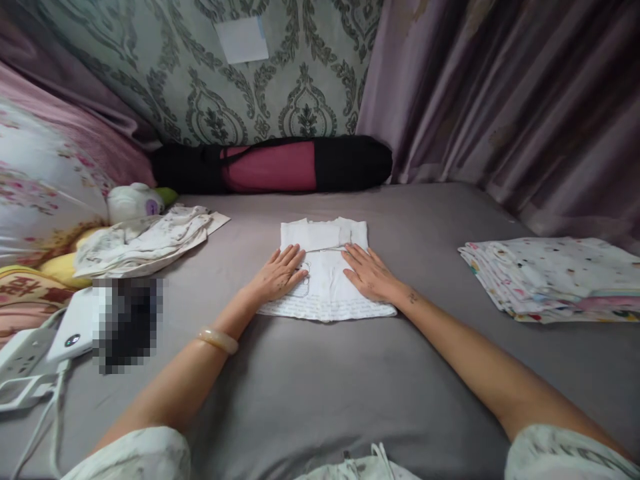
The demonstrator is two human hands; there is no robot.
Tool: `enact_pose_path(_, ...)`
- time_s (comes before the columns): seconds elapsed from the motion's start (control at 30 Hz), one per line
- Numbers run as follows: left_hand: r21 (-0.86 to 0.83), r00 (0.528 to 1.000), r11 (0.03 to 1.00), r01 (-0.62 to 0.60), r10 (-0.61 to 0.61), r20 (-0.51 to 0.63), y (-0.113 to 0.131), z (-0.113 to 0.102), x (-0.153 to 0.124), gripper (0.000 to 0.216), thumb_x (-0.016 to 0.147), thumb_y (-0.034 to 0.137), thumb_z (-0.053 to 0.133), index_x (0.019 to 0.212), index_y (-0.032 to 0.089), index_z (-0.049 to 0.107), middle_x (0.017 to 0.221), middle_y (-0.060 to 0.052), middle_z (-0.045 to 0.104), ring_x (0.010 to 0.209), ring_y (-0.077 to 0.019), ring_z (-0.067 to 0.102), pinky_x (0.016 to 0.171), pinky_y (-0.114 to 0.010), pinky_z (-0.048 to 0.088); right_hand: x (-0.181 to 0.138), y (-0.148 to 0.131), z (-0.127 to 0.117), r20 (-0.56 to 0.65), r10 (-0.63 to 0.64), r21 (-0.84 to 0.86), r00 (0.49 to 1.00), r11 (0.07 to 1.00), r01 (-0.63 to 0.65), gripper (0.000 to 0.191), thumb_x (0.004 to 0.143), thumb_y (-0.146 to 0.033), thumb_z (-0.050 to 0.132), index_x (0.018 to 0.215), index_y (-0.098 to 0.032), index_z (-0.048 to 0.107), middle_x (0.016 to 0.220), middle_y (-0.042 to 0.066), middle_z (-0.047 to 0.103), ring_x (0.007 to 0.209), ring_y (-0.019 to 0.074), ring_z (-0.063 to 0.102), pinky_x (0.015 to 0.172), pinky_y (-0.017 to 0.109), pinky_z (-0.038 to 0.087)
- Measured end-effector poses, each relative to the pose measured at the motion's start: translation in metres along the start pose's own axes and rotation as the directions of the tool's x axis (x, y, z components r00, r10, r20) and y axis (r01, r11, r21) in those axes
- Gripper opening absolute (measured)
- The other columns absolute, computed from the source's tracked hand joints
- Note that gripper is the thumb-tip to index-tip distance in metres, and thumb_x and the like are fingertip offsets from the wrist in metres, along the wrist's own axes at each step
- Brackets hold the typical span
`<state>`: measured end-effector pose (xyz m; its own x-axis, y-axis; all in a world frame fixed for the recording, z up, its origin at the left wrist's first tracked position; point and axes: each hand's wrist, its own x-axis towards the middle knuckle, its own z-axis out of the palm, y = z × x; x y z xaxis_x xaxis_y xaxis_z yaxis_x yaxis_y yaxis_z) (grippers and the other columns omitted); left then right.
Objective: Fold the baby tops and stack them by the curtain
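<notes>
A small white shirt (327, 283) lies flat on the grey bed sheet, its sleeves folded in across the upper part and fine printed lines along its lower edge. My left hand (281, 272) rests flat on the shirt's left side, fingers stretched out beside a line drawing on the cloth. On the right side of the shirt, my right hand (369, 273) also lies flat with its fingers spread. Neither hand grips the cloth. Part of the shirt is hidden under my palms.
A stack of folded printed cloths (550, 280) sits to the right. Loose printed clothing (145, 243) lies at the left beside pillows and a plush toy (134, 202). A power strip (25, 350) and a white phone (77, 327) are nearer. A long black-and-red bag (270, 165) lies along the wall.
</notes>
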<state>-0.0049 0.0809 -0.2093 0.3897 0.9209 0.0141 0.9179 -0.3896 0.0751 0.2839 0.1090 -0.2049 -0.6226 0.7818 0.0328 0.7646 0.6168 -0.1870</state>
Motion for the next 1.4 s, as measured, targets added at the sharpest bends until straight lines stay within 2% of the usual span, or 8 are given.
enact_pose_path(0.3,0.063,0.999,0.998,0.01,-0.008,-0.032,0.008,-0.008,-0.001,0.062,0.099,0.05,0.022,0.151,0.017,0.03,0.159,-0.01,0.024,0.149,-0.0228,0.014,0.121,-0.046,0.011,0.0,-0.003,-0.003,-0.029,0.009,-0.022,1.0,1.0,-0.009,0.058,0.1,-0.042,0.023,0.15,-0.017,0.036,0.161,0.009,0.018,0.149,0.0248,0.011,0.12,0.05,0.008)
enact_pose_path(0.43,0.081,0.996,0.996,-0.03,0.037,-0.083,0.039,-0.013,-0.009,0.061,0.1,0.044,0.02,0.149,0.01,0.031,0.159,-0.015,0.024,0.149,-0.0238,0.015,0.121,-0.046,0.01,-0.011,-0.031,-0.006,-0.041,-0.047,-0.029,0.998,0.999,0.045,0.057,0.1,-0.039,0.024,0.151,-0.014,0.034,0.161,0.011,0.019,0.149,0.0234,0.01,0.12,0.049,0.004)
enact_pose_path(0.63,-0.043,1.0,0.999,0.007,-0.006,0.02,0.078,-0.002,-0.019,0.061,0.1,0.045,0.016,0.153,0.016,0.023,0.159,-0.01,0.024,0.149,-0.0233,0.015,0.121,-0.047,0.012,-0.025,-0.068,0.003,0.032,-0.046,0.012,0.998,0.999,0.046,0.062,0.1,-0.044,0.019,0.153,-0.012,0.026,0.161,0.011,0.018,0.149,0.0254,0.012,0.12,0.049,0.008)
enact_pose_path(0.9,-0.095,0.996,0.994,0.05,-0.042,0.082,0.08,-0.001,-0.025,0.063,0.099,0.045,0.017,0.153,0.014,0.022,0.16,-0.012,0.019,0.149,-0.0258,0.01,0.12,-0.05,0.01,-0.031,-0.077,0.001,0.056,-0.003,0.026,0.998,1.0,0.002,0.062,0.1,-0.042,0.02,0.154,-0.012,0.024,0.161,0.012,0.017,0.148,0.0271,0.011,0.119,0.052,0.008)
enact_pose_path(1.1,-0.167,0.995,0.986,-0.022,0.037,0.089,0.09,-0.004,-0.066,0.062,0.1,0.05,0.02,0.153,0.018,0.024,0.16,-0.012,0.021,0.149,-0.0262,0.011,0.119,-0.052,0.013,-0.07,-0.093,-0.001,0.09,-0.108,0.089,0.99,0.991,0.1,0.063,0.1,-0.041,0.025,0.152,-0.006,0.026,0.159,0.016,0.019,0.148,0.0296,0.013,0.119,0.053,0.01)
enact_pose_path(1.2,-0.214,0.989,0.971,-0.102,0.122,0.083,0.094,-0.012,-0.091,0.059,0.1,0.05,0.022,0.152,0.022,0.027,0.159,-0.01,0.026,0.148,-0.0258,0.017,0.119,-0.051,0.016,-0.094,-0.099,-0.01,0.105,-0.173,0.14,0.979,0.978,0.157,0.061,0.1,-0.041,0.03,0.152,-0.009,0.03,0.159,0.015,0.022,0.148,0.0288,0.014,0.119,0.053,0.012)
enact_pose_path(1.33,-0.268,0.954,0.922,-0.279,0.297,0.031,0.084,-0.027,-0.111,0.051,0.1,0.044,0.034,0.147,0.026,0.036,0.153,-0.009,0.039,0.142,-0.0241,0.034,0.117,-0.045,0.026,-0.115,-0.088,-0.03,0.112,-0.331,0.283,0.937,0.915,0.289,0.05,0.099,-0.038,0.037,0.147,-0.024,0.041,0.154,0.007,0.038,0.143,0.0241,0.031,0.119,0.047,0.021)
enact_pose_path(1.4,-0.25,0.956,0.923,-0.291,0.293,-0.03,0.066,-0.034,-0.114,0.045,0.099,0.036,0.039,0.142,0.025,0.044,0.146,-0.01,0.048,0.134,-0.0237,0.044,0.113,-0.043,0.034,-0.12,-0.069,-0.037,0.041,-0.338,0.312,0.94,0.898,0.309,0.044,0.099,-0.033,0.04,0.142,-0.028,0.048,0.145,0.005,0.051,0.135,0.021,0.044,0.115,0.042,0.032)
